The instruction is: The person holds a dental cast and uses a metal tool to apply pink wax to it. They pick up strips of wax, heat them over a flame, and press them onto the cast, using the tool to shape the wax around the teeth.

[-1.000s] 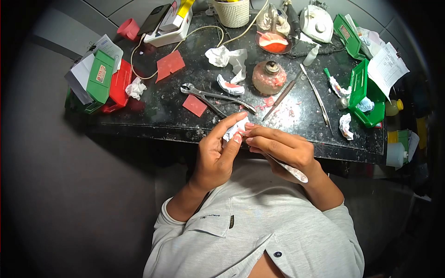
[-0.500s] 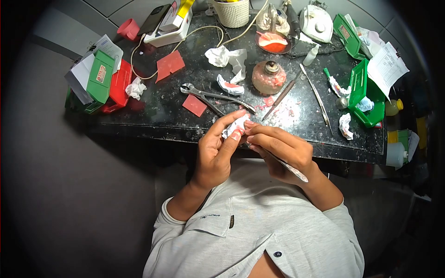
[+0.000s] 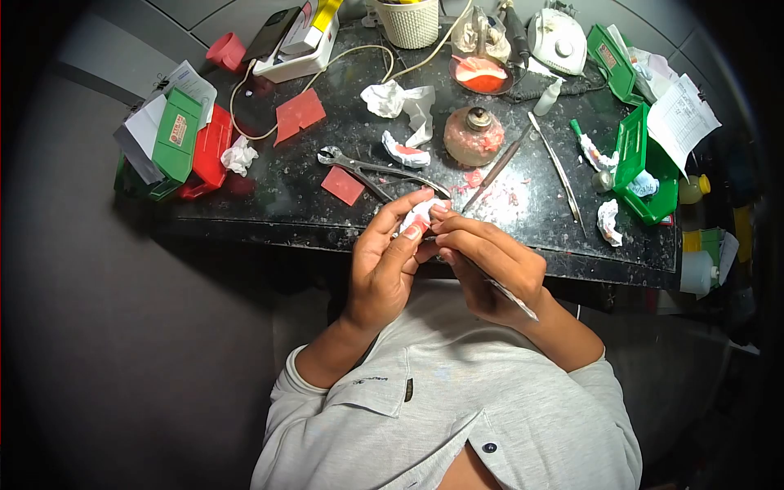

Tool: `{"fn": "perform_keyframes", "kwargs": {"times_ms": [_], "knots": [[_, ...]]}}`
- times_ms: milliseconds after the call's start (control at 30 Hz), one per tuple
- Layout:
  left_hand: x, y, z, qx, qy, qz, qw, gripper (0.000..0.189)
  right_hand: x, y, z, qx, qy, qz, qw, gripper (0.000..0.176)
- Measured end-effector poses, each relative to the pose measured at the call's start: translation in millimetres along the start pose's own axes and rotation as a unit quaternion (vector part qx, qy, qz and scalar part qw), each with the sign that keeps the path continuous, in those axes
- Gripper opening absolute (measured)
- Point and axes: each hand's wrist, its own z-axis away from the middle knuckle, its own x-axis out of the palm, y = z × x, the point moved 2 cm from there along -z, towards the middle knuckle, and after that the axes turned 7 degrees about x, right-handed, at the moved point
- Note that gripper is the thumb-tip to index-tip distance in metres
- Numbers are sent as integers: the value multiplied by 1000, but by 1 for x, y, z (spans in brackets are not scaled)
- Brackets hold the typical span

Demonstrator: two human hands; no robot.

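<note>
Between the thumb and fingers of my left hand [image 3: 384, 265] is a white plaster dental cast [image 3: 418, 216] with pink wax on it. My right hand [image 3: 498, 265] is closed round a metal wax carver [image 3: 514, 300]; its handle points down to the right, and its working tip is hidden by the fingers. The right fingertips touch or nearly touch the cast's right side. Just beyond the hands lie metal pliers [image 3: 384, 169], a pink wax square [image 3: 343, 186] and another plaster cast with pink wax [image 3: 406, 151].
A glass spirit lamp [image 3: 474, 139] stands behind the hands, with a brown-handled tool [image 3: 498, 173] and a thin metal spatula [image 3: 555, 167] to its right. Green boxes [image 3: 645, 180] line the right side. A red box [image 3: 208, 155] and a larger wax sheet [image 3: 300, 114] are left.
The cast has turned slightly in my left fingers and shifted a little up and right. My right hand has moved slightly, with the carver's handle tilted a bit differently.
</note>
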Motion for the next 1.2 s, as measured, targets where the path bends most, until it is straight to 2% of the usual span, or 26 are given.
{"fn": "perform_keyframes", "kwargs": {"times_ms": [233, 567, 867, 967, 1067, 1167, 1200], "knots": [[-1, -3, 0, -32, 19, 51, 998, 43, 4, 0, 3, 4, 23, 19, 1000, 23], [-3, -7, -1, -50, 0, 89, 995, 42, 4, 4, 2, -21, 18, 11, 1000, 20], [-10, -11, -4, -40, -20, 82, 996, 41, 4, 8, 1, 12, 2, 4, 1000, 18], [-8, -8, -5, -30, -25, 54, 998, 42, 3, 15, 1, 0, 28, -16, 999, 19], [-8, -7, -3, -19, -38, 26, 999, 43, -4, 14, 2, 56, 58, -7, 997, 16], [-6, -7, -4, -4, -47, -3, 999, 44, -9, 19, 1, 33, 80, -3, 996, 18], [-6, -8, -3, 20, -54, -55, 997, 44, -10, 19, 0, 32, 80, -3, 996, 18]]}}
